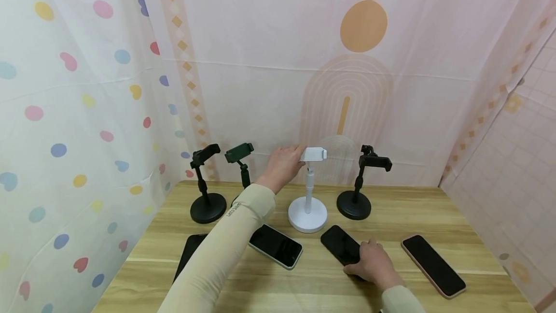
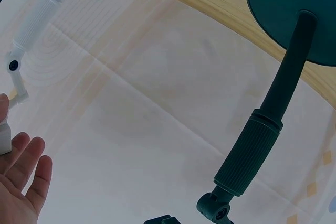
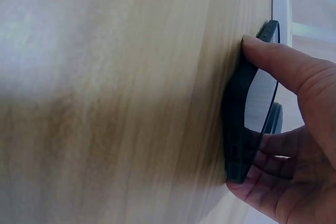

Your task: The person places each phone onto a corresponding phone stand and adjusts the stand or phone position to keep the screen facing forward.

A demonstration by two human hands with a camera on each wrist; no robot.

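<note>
Near the back of the table stands a white phone stand (image 1: 307, 214) with a round base. My left hand (image 1: 282, 165) holds the left end of its clamp head (image 1: 314, 154); in the left wrist view the thumb and fingers (image 2: 29, 174) lie on either side of a white end piece. Lower right in the head view, my right hand (image 1: 374, 264) grips the near end of a black smartphone (image 1: 340, 244). The right wrist view has the thumb on one long edge of this phone (image 3: 236, 111) and fingers on the other, with the phone low over the wood.
Left of the white stand are a dark green phone stand (image 1: 240, 152) and a black one (image 1: 208, 207); another black stand (image 1: 354, 205) is on the right. A pale-edged phone (image 1: 276, 246), a pink-edged phone (image 1: 434, 265) and a black phone (image 1: 189, 250), partly behind my left sleeve, lie on the table (image 1: 312, 289).
</note>
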